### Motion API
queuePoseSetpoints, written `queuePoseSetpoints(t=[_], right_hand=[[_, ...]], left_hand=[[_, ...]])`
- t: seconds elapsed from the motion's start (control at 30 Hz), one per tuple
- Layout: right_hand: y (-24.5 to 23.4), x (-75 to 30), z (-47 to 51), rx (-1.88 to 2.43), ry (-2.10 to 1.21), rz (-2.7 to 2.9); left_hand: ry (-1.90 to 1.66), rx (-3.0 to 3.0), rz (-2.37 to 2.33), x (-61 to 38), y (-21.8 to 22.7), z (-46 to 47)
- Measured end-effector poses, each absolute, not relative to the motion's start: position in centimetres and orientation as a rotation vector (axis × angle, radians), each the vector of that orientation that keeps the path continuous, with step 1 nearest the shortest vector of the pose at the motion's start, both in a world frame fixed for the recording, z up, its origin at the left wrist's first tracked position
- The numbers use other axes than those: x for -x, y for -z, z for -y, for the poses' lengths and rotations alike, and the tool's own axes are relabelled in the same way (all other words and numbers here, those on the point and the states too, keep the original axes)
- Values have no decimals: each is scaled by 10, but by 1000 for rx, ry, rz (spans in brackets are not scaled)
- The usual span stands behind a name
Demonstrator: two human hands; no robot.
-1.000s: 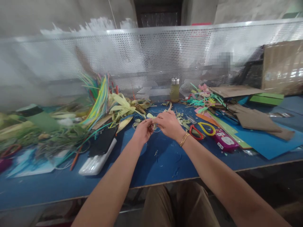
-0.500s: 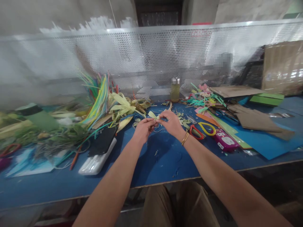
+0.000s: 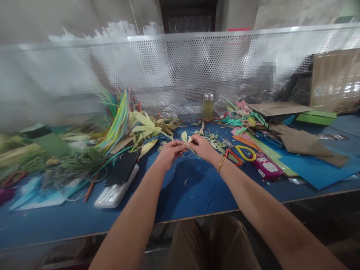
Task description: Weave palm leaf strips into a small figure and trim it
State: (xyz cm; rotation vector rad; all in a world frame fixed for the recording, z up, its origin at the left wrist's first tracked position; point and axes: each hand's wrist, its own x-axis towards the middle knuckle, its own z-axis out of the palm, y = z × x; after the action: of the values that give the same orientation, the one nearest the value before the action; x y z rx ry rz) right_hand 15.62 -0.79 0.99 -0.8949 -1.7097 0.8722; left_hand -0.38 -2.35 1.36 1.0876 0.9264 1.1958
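Between my fingertips, above the middle of the blue table (image 3: 194, 195), is a small pale-green piece of corn husk (image 3: 184, 136) with its petal-like end pointing up. My left hand (image 3: 170, 153) pinches its lower part from the left. From the other side, my right hand (image 3: 203, 148) is closed on the same piece, thumb and forefinger together. The fingers cover its base. Just beyond my hands lie a loose heap of pale corn husks (image 3: 146, 125) and small leafy scraps (image 3: 216, 141).
Scissors with red and yellow handles (image 3: 245, 153) and a purple case (image 3: 267, 165) lie at right, near cardboard and coloured paper (image 3: 317, 170). A glass jar (image 3: 208, 107) stands by the perforated metal screen (image 3: 185, 71). At left are a black phone (image 3: 122, 168), a white box and coloured stems (image 3: 119, 120).
The husk piece now stands more upright between my fingers. My right hand has shifted slightly and lowered, and my left hand has moved a little to the left.
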Motion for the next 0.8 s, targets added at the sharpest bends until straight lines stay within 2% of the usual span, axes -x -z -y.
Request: queuePoseSetpoints(t=[0.4, 0.8], right_hand=[[-5, -146, 11, 790, -1353, 1364], [-3, -160, 4, 835, -685, 1953]], left_hand=[[-1364, -963, -908, 1, -13, 22], [-1328, -832, -868, 9, -18, 19]])
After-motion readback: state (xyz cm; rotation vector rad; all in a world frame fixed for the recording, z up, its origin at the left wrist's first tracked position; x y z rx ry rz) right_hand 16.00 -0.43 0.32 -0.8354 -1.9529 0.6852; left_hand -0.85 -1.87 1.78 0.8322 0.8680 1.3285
